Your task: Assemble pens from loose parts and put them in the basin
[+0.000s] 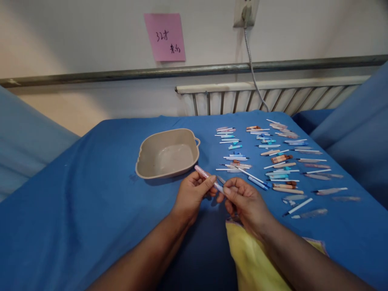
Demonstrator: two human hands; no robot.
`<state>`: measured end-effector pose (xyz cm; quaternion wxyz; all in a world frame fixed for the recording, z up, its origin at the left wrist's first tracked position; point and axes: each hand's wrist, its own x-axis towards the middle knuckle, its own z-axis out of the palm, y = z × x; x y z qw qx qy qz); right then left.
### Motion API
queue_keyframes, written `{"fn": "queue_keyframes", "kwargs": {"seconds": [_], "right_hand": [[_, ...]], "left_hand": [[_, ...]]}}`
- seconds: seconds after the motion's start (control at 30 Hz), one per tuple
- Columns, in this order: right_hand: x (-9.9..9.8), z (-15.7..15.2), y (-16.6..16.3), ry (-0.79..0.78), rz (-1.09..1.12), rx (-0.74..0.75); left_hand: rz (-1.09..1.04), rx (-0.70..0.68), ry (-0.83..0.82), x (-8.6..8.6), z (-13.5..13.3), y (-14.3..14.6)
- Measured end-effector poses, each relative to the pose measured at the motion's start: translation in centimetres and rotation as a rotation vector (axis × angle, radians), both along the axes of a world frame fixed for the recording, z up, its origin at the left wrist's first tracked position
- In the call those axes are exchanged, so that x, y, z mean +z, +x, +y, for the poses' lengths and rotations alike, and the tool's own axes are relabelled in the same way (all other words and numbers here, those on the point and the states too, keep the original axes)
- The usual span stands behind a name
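A pink pen (pixel 201 171) with a paler lower end slants between my two hands, in front of the basin. My left hand (pixel 191 193) is closed around its pink upper part, thumb on top. The fingers of my right hand (pixel 244 199) pinch the pale lower end. Beyond and to the right of my right hand, several pen parts lie in rough columns: white refills (pixel 299 206), blue barrels (pixel 258 183), orange-brown pieces (pixel 280 159) and clear or pinkish tubes (pixel 311 214). A yellow cloth (pixel 254 254) lies under my right forearm.
A beige plastic basin (pixel 145 171) stands left of the pens on a blue cloth-covered table (pixel 75 210). Behind are a metal rail (pixel 121 76), a white slatted rail (pixel 218 88), a cord (pixel 250 56) and a pink note (pixel 165 36). Blue curtains (pixel 354 121) hang at both sides.
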<state>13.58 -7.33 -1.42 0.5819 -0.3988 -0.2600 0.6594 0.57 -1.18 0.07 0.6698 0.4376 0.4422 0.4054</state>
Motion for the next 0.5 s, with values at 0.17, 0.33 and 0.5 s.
{"fn": "queue_keyframes", "kwargs": {"seconds": [0.17, 0.33, 0.5], "right_hand": [[0.19, 0.09, 0.48, -0.056, 0.041, 0.078], [0.65, 0.00, 0.54, -0.131, 0.086, 0.098], [0.83, -0.38, 0.33, -0.192, 0.065, 0.062]], "left_hand": [[-0.019, -0.090, -0.004, 0.37, 0.02, -0.14], [-0.037, -0.123, -0.010, 0.22, 0.19, -0.28], [-0.035, -0.137, -0.029, -0.04, 0.17, -0.29]]}}
